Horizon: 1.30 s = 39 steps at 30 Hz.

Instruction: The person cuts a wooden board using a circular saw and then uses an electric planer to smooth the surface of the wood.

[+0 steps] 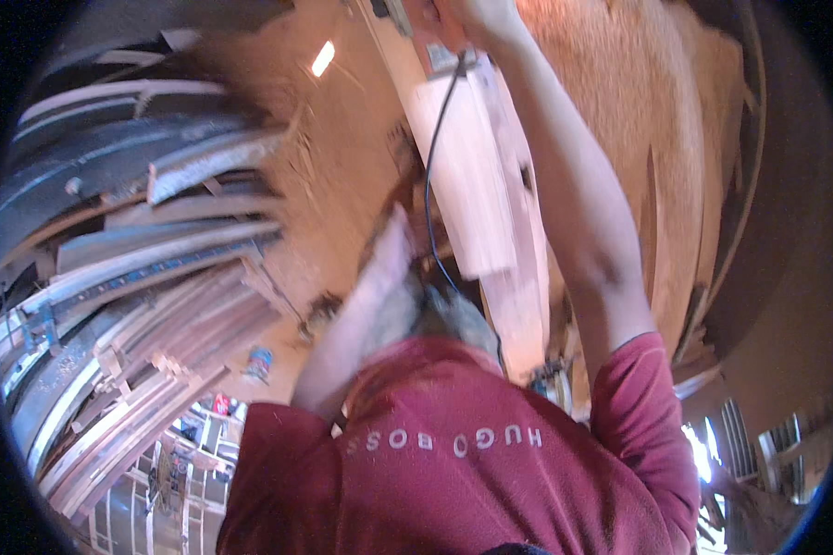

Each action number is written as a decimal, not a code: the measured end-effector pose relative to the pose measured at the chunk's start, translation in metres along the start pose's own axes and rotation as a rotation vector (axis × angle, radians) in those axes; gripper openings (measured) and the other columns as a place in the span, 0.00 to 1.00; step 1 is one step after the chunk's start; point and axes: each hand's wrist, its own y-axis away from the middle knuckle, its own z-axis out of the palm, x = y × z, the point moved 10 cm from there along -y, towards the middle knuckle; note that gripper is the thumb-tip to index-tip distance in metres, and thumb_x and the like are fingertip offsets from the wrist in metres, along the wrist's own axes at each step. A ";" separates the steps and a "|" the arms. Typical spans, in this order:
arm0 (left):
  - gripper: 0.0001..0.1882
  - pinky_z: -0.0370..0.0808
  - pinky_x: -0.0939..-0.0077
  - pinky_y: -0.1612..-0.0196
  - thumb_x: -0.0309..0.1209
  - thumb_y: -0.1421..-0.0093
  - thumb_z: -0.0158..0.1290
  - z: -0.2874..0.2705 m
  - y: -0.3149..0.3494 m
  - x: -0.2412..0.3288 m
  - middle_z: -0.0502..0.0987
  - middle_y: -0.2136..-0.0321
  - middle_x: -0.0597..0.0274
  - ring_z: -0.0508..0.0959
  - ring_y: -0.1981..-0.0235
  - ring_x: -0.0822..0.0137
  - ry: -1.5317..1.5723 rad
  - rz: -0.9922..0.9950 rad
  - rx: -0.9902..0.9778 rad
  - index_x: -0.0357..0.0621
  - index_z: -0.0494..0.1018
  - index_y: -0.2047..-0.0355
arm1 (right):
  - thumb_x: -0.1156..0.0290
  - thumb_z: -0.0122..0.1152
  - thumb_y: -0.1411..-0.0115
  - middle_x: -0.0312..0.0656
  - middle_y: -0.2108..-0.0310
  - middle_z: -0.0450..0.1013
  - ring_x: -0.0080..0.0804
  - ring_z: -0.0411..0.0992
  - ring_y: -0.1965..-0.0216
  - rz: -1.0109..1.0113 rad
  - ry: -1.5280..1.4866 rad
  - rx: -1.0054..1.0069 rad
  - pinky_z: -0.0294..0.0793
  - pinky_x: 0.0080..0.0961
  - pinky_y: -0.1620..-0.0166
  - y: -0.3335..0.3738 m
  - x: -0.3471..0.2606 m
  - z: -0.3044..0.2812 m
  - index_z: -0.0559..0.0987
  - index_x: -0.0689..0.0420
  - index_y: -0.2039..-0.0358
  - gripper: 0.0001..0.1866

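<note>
My right arm reaches to the top edge of the head view, where my right hand (479,13) is closed on a corded power tool (442,57), mostly cut off there. The tool sits at the far end of a pale wooden board (467,176). A dark cable (428,190) hangs from it across the board toward my body. My left hand (395,242) is low beside the board's left side, away from the tool. Its fingers are blurred, and whether it holds anything does not show.
Stacked planks and boards (190,319) fill the left side. Sawdust covers the floor (319,166), and a large heap of shavings (620,83) rises at the right of my right arm. A small blue container (258,364) lies near the planks.
</note>
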 end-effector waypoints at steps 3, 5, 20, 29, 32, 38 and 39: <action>0.42 0.72 0.56 0.45 0.65 0.30 0.29 -0.026 -0.020 -0.002 0.78 0.50 0.47 0.79 0.52 0.54 0.111 -0.046 -0.147 0.38 0.64 0.38 | 0.58 0.46 0.29 0.38 0.81 0.70 0.29 0.70 0.75 0.111 0.146 -0.122 0.68 0.34 0.70 0.151 0.034 -0.024 0.75 0.60 0.75 0.22; 0.43 0.72 0.56 0.44 0.66 0.31 0.29 -0.012 -0.025 0.013 0.78 0.50 0.45 0.79 0.51 0.53 0.139 -0.042 -0.194 0.38 0.63 0.37 | 0.48 0.48 0.31 0.47 0.76 0.70 0.34 0.69 0.71 0.178 0.046 -0.091 0.69 0.35 0.64 0.262 0.029 -0.048 0.76 0.63 0.67 0.27; 0.45 0.72 0.56 0.45 0.69 0.34 0.33 0.030 -0.029 0.038 0.81 0.59 0.46 0.80 0.56 0.50 0.381 -0.004 -0.484 0.35 0.67 0.45 | 0.39 0.55 0.39 0.39 0.81 0.70 0.28 0.70 0.78 0.587 -0.047 -0.060 0.68 0.30 0.73 0.532 0.075 -0.085 0.79 0.64 0.68 0.33; 0.52 0.64 0.56 0.35 0.73 0.36 0.24 0.047 -0.022 0.042 0.73 0.41 0.49 0.73 0.42 0.53 0.479 -0.165 -0.560 0.39 0.62 0.35 | 0.48 0.59 0.36 0.42 0.75 0.76 0.30 0.74 0.72 0.558 -0.124 -0.097 0.73 0.31 0.67 0.382 0.065 -0.037 0.79 0.66 0.57 0.27; 0.51 0.51 0.53 0.28 0.72 0.36 0.21 0.048 -0.010 0.046 0.64 0.33 0.52 0.62 0.31 0.54 0.336 -0.207 -0.268 0.42 0.57 0.31 | 0.49 0.60 0.36 0.46 0.71 0.78 0.32 0.76 0.68 0.543 -0.088 -0.088 0.75 0.33 0.64 0.332 0.061 -0.028 0.79 0.66 0.57 0.27; 0.42 0.67 0.47 0.35 0.65 0.31 0.19 0.049 -0.011 0.069 0.68 0.36 0.53 0.73 0.40 0.49 0.275 -0.125 -0.258 0.51 0.51 0.28 | 0.50 0.58 0.36 0.56 0.69 0.78 0.45 0.80 0.66 0.522 0.056 -0.100 0.75 0.37 0.63 0.224 0.035 -0.013 0.80 0.63 0.57 0.25; 0.40 0.70 0.47 0.38 0.64 0.30 0.19 0.040 -0.018 0.059 0.70 0.39 0.52 0.75 0.42 0.49 0.331 -0.144 -0.327 0.53 0.51 0.28 | 0.50 0.57 0.35 0.57 0.70 0.78 0.47 0.80 0.65 0.502 0.070 -0.103 0.75 0.37 0.62 0.206 0.028 -0.008 0.80 0.63 0.57 0.25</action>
